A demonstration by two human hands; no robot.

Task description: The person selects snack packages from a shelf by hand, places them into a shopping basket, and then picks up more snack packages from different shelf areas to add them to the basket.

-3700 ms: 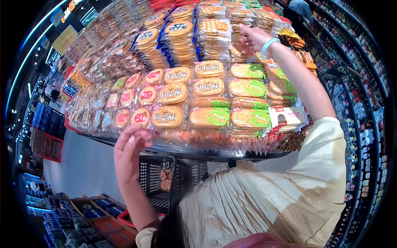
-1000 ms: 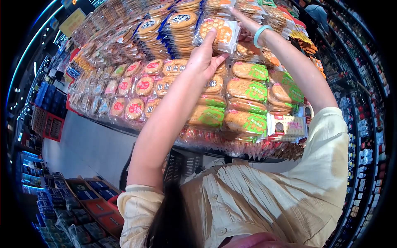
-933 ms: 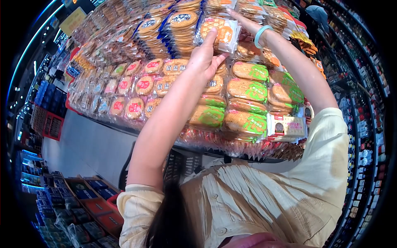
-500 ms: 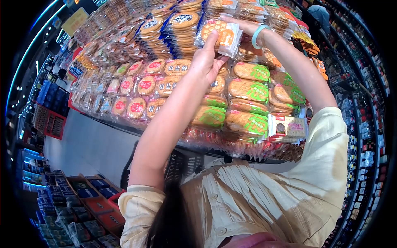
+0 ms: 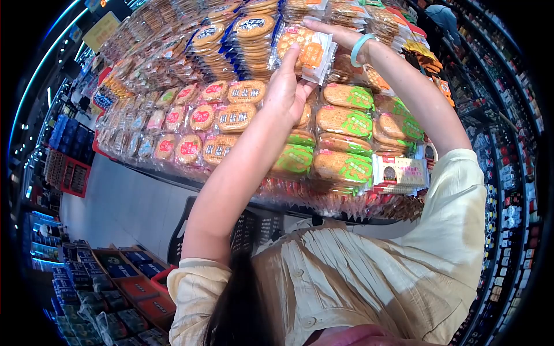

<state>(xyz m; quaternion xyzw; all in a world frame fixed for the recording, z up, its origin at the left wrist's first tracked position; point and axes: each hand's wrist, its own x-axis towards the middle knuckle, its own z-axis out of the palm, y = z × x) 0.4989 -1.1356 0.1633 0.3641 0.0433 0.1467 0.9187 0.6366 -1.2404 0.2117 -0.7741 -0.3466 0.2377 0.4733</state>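
My left hand [image 5: 287, 83] grips a clear-wrapped packet of round crackers with an orange and white label [image 5: 306, 52], its thumb lying across the front. At the packet's upper right edge is my right hand [image 5: 334, 33], its fingers stretched along the top and partly hidden behind the packet. A pale green bracelet [image 5: 359, 49] circles the right wrist. Just left of the packet stand blue-edged stacks of round biscuits [image 5: 253, 43]. Below the hands lie oval biscuits in green-marked wrappers [image 5: 344, 121] and packs with red and white labels [image 5: 235, 117].
A black shopping basket [image 5: 245, 230] stands on the floor below the display's edge. Boxed goods [image 5: 138, 285] are stacked at the lower left. Tall shelves [image 5: 511, 219] line the right side. Another person in a light blue top [image 5: 443, 18] is at the upper right.
The packet and both hands have shifted very slightly left in the view. The grip on the packet looks the same.
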